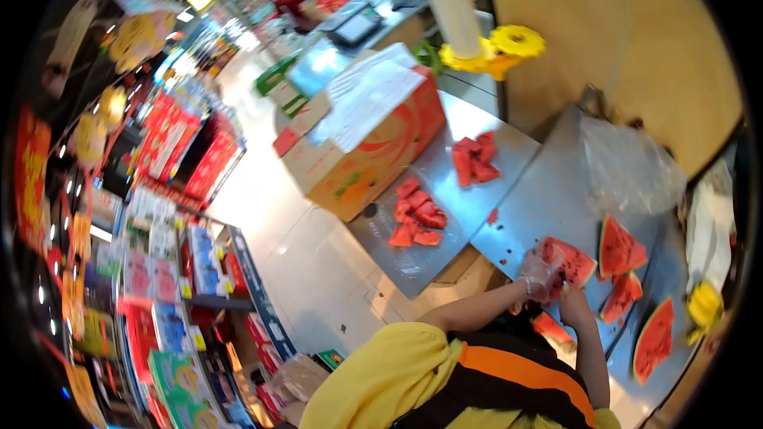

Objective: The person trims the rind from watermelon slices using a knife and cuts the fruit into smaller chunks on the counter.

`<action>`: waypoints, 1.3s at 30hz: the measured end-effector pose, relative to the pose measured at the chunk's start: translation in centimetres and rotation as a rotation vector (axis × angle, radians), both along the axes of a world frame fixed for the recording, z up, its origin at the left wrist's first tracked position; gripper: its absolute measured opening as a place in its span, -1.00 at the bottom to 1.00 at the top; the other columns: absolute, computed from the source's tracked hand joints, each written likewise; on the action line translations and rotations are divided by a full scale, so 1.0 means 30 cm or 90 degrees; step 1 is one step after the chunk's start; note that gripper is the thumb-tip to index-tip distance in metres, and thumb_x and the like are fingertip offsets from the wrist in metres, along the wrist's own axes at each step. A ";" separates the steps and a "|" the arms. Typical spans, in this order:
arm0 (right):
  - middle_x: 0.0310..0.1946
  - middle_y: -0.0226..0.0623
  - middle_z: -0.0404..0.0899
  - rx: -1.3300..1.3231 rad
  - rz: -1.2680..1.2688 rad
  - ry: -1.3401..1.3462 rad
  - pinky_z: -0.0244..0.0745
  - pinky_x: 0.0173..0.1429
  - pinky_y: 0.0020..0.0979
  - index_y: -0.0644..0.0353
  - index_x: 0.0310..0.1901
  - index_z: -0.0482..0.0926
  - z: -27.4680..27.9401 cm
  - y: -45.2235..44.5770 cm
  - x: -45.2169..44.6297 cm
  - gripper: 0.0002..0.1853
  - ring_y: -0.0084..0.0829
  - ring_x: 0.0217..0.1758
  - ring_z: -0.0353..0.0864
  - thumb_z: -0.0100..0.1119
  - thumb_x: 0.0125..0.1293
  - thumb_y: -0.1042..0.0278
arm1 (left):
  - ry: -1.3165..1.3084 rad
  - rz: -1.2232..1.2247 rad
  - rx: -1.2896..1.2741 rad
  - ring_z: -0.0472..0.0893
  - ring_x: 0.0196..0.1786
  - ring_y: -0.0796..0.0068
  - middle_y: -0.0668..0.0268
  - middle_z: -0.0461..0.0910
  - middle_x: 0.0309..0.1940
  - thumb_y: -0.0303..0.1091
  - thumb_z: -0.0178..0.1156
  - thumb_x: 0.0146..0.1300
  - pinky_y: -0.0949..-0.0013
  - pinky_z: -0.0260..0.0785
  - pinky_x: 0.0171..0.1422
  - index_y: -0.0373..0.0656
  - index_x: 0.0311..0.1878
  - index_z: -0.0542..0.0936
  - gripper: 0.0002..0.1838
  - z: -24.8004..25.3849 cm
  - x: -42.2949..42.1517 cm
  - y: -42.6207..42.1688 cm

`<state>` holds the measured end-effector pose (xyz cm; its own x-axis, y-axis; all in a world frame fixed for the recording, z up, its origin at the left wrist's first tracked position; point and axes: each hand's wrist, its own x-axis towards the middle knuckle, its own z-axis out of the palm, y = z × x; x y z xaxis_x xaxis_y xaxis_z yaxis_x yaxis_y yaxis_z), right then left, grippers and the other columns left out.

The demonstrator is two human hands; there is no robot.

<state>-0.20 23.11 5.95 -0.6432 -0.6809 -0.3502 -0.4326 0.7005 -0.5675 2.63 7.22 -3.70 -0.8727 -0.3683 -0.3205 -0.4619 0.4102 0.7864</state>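
Note:
My left hand, in a clear plastic glove, grips the side of a watermelon wedge on the metal table. Close below that wedge is my right hand, its fingers closed; what they hold is too small and blurred to make out. To the right lie more red watermelon wedges, with a smaller piece and a long rind-edged slice nearer to me. Another watermelon piece shows low, beside my right forearm.
Cut watermelon chunks sit on a clear tray, and a second pile lies farther back. A fruit carton stands at the table's left. Behind are a plastic bag and a pole with yellow fittings. Store shelves line the left.

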 end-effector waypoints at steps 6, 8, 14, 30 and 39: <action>-0.55 0.10 0.51 0.024 -0.071 -0.118 0.49 -0.46 -0.14 0.42 -0.27 0.37 -0.021 -0.001 -0.033 -0.75 -0.10 -0.56 0.60 -0.18 0.31 0.35 | -0.013 0.070 -0.015 0.29 0.20 -0.16 -0.24 0.01 0.29 0.04 0.20 0.04 0.15 0.28 0.22 0.05 0.41 -0.01 -0.09 0.048 -0.007 -0.011; -0.27 0.26 0.51 0.033 -0.011 -0.042 0.44 -0.15 -0.01 0.45 -0.15 0.39 -0.074 0.017 -0.051 -0.70 0.15 -0.25 0.55 -0.14 0.27 0.33 | -0.040 0.116 0.059 0.30 0.20 -0.18 -0.26 0.03 0.28 0.05 0.24 -0.02 0.14 0.30 0.21 0.05 0.41 -0.01 -0.05 0.085 0.030 -0.002; -0.69 -0.12 0.51 0.066 0.109 -0.034 0.47 -0.55 -0.26 0.33 -0.41 0.48 0.043 -0.013 -0.028 -0.70 -0.26 -0.65 0.57 -0.21 0.31 0.31 | -0.012 0.088 -0.060 0.50 0.02 -0.11 -0.16 0.47 -0.06 0.34 -0.05 0.13 -0.01 0.36 0.05 -0.11 0.30 0.17 -0.16 0.093 0.033 0.025; -0.26 0.06 0.58 0.000 -0.151 -0.099 0.52 -0.17 -0.14 0.30 -0.20 0.58 0.182 -0.022 0.071 -0.75 -0.05 -0.28 0.62 0.01 0.13 0.39 | 0.404 -0.299 -0.498 0.54 -0.18 0.27 0.31 0.56 -0.27 0.05 -0.03 0.19 0.21 0.25 0.15 -0.08 0.03 0.47 -0.52 0.060 0.051 0.008; -0.27 0.16 0.55 0.048 -0.188 -0.148 0.44 -0.07 -0.05 0.45 -0.12 0.37 0.006 -0.011 0.142 -0.68 0.08 -0.16 0.56 -0.13 0.30 0.30 | 0.066 -0.044 -0.343 0.33 0.10 0.07 -0.02 0.33 0.06 0.12 0.35 -0.18 0.21 0.29 0.18 -0.17 0.37 0.09 0.07 -0.016 0.033 0.038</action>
<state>4.06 22.79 6.11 -0.7053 -0.4444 -0.5523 -0.0711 0.8195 -0.5686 3.63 8.35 -4.18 -0.9175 -0.3974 -0.0140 -0.3514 0.7937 0.4966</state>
